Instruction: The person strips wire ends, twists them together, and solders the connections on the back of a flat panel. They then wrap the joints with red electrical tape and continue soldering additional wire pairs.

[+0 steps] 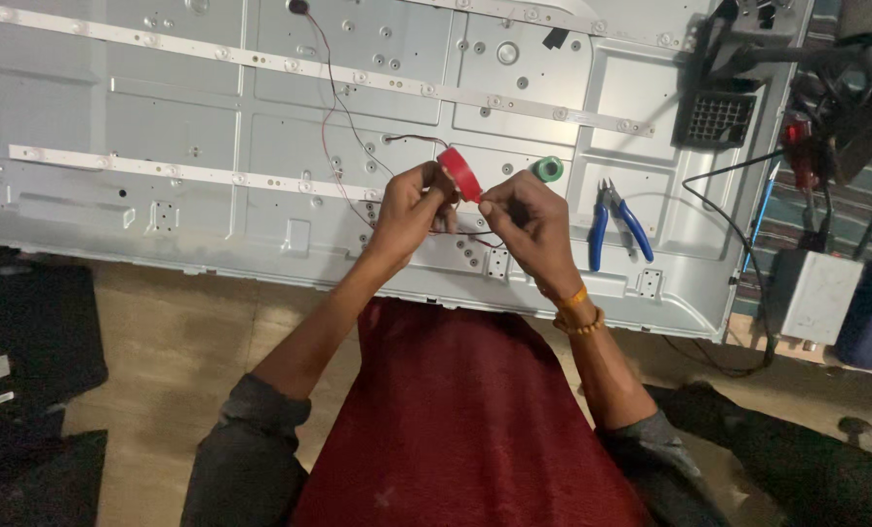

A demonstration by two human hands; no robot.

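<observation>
Above the lower edge of the white metal television back panel (163, 107), between our two hands, we see a small roll of red insulating tape (461, 173). It is a narrow ring, bright red, tilted so that its flat side faces partly toward us, and it sits raised off the panel rather than lying on it. A thin red and dark wire (331, 98) runs down the panel from the top and passes toward our fingers, and a short stretch of it shows just under the roll.

Our left hand (412, 205) comes up from the lower left, wrist bent, fingers curled and pressed together in a pinch at the roll's left side. Our right hand (524, 222) reaches in from the lower right, with beaded and orange bands at the wrist; its thumb and forefinger are closed together just below and right of the roll, touching it or the tape end, though we cannot tell which. Both forearms meet in a narrow V over our dark red shirt (465, 420).

A green tape roll (548, 169) lies on the panel just beyond the right hand, and blue-handled pliers (614, 222) lie farther right. Long LED strips (290, 65) cross the panel.
</observation>
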